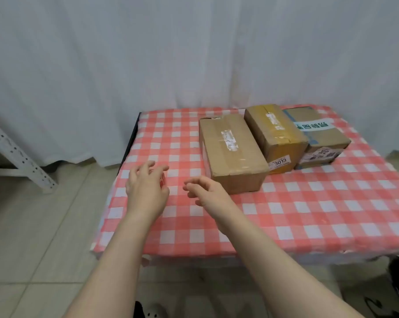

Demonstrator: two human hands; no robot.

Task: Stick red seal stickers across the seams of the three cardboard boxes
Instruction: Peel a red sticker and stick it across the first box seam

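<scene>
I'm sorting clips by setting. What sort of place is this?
Likely a makeshift packing spot in a home or storeroom: a small table under a red checked cloth, three taped, labelled cardboard boxes on it, a white curtain behind, tiled floor.

— Bright, soft, even daylight; the pale grey pleated curtain (194, 53) shows no hard shadows.
— Only a thin dark shadow lies under the plain brown cardboard box (232, 154) on the red-and-white checked counter (308, 214).
— Everything looks slightly soft. The glossy clear tape strip (239, 160) glints faintly.
— Wide-angle distortion bows the counter's edges.
</scene>
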